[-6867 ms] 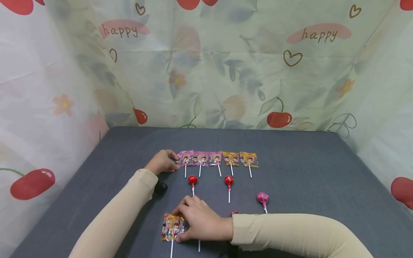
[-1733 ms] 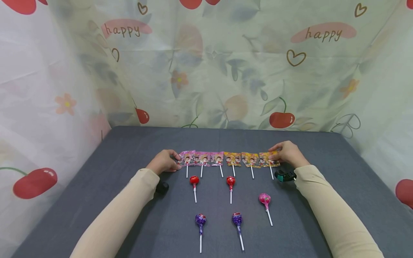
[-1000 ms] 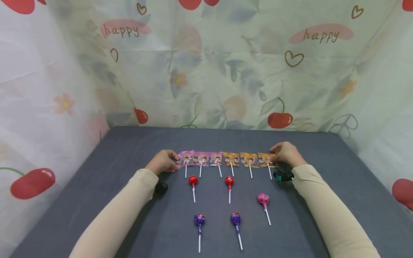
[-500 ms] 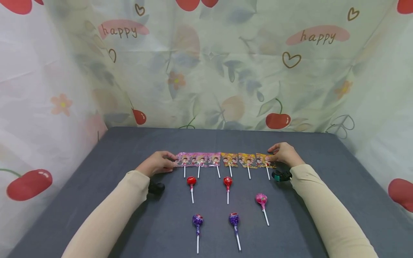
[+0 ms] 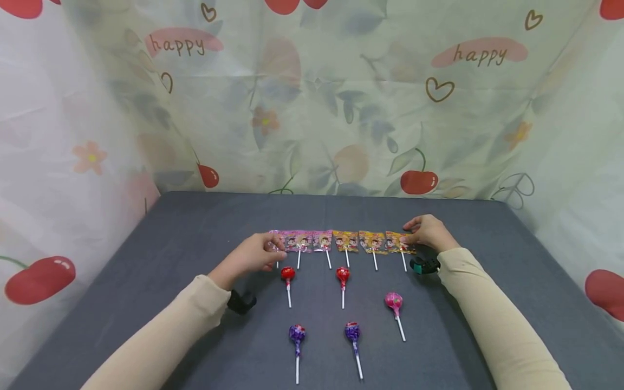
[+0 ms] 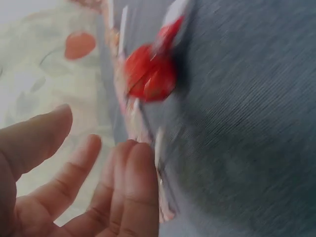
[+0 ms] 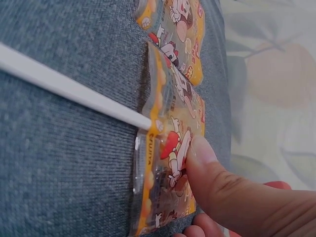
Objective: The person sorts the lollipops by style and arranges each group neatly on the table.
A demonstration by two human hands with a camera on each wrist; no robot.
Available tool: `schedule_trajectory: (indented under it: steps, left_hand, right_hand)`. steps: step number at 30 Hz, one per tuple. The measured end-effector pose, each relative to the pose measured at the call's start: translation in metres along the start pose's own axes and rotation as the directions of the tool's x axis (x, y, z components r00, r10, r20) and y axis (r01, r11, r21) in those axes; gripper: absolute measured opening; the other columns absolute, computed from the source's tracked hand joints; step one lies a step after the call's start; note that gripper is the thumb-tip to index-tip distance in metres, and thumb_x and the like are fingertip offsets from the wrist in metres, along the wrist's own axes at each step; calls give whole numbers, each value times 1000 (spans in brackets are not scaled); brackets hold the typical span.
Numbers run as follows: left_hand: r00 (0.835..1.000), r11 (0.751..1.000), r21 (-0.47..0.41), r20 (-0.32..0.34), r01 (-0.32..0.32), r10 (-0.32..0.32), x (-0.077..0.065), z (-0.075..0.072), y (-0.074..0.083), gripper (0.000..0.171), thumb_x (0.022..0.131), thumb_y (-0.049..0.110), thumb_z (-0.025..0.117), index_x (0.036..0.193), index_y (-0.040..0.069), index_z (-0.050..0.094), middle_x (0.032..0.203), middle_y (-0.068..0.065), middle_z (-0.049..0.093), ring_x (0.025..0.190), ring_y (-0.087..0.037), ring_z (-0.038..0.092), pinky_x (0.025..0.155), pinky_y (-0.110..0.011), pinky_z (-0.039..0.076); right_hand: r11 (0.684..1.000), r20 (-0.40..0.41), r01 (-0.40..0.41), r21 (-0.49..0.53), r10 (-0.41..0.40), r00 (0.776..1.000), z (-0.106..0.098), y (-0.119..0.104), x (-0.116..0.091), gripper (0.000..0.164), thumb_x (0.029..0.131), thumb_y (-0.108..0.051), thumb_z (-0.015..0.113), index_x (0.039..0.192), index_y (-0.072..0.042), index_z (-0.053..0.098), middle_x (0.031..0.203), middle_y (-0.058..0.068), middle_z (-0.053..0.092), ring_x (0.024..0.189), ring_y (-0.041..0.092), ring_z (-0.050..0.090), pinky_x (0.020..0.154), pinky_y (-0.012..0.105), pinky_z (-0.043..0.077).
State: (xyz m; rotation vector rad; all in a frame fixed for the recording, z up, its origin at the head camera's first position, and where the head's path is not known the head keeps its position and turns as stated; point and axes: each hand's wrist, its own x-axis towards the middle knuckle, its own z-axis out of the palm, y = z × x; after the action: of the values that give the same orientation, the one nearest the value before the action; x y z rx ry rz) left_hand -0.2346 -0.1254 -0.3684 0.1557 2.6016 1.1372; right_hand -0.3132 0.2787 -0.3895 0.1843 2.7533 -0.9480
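A row of flat-wrapped lollipops crosses the table: pink-wrapped lollipops [image 5: 298, 241] at left, yellow-wrapped lollipops [image 5: 345, 241] at right. My right hand [image 5: 431, 232] holds the rightmost yellow-wrapped lollipop [image 5: 395, 242] by its right side; its thumb [image 7: 205, 158] lies on the printed wrapper in the right wrist view. My left hand [image 5: 251, 253] hovers at the row's left end, partly covering the leftmost pink lollipop [image 5: 275, 234]. Its fingers are spread and loosely bent, holding nothing. A round red lollipop [image 6: 150, 74] lies close in front of them in the left wrist view.
A second red lollipop [image 5: 343, 274], a round pink lollipop [image 5: 394, 300] and two purple lollipops [image 5: 297, 333] lie nearer on the dark grey table [image 5: 195, 216]. A patterned curtain [image 5: 317, 119] stands behind the table and along both sides.
Earlier, my right hand brought the last yellow lollipop from the front to the row's right end. My left hand has let go of the row's left end and moved nearer and slightly right.
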Motion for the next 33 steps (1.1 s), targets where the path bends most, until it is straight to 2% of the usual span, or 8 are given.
schedule_trajectory:
  steps: [5, 13, 21, 28, 33]
  left_hand:
    - [1000, 992, 123, 2, -1, 1, -9, 17, 1, 20, 88, 23, 73, 101, 13, 63, 75, -5, 59, 59, -15, 54, 52, -27, 42]
    - [999, 975, 215, -16, -46, 51, -15, 34, 1, 17, 83, 14, 76, 98, 14, 66, 74, -2, 61, 60, -15, 53, 52, -26, 43]
    - [998, 987, 146, 6, -63, 62, -23, 43, 7, 15, 83, 12, 76, 96, 14, 68, 76, -3, 61, 62, -14, 55, 54, -26, 46]
    - [997, 998, -5, 45, -63, 63, -24, 51, 8, 16, 83, 8, 75, 97, 12, 67, 78, -4, 62, 64, -13, 59, 60, -27, 53]
    - [994, 996, -46, 74, -82, 85, -22, 55, 6, 16, 84, 9, 75, 98, 10, 67, 77, -5, 61, 63, -13, 59, 60, -27, 54]
  right_hand:
    - [1000, -7, 5, -7, -5, 1000, 1, -2, -2, 39, 85, -10, 74, 119, 3, 62, 124, 28, 55, 99, 30, 58, 80, 35, 53]
    - [1000, -13, 0, -24, -1, 1000, 0, 0, -1, 39, 85, -13, 75, 118, 2, 63, 124, 27, 55, 99, 30, 58, 80, 35, 53]
    - [1000, -3, 3, -10, -3, 1000, -1, -1, -1, 39, 85, -12, 74, 119, 3, 63, 120, 25, 58, 92, 25, 59, 74, 30, 51]
    - [1000, 7, -10, 2, 10, 1000, 0, 0, 1, 39, 86, -11, 73, 120, 3, 62, 124, 27, 55, 100, 30, 58, 80, 34, 52]
    - [1000, 11, -9, 5, 9, 1000, 1, 2, 2, 40, 86, -11, 73, 121, 3, 61, 126, 28, 53, 102, 32, 58, 82, 36, 52]
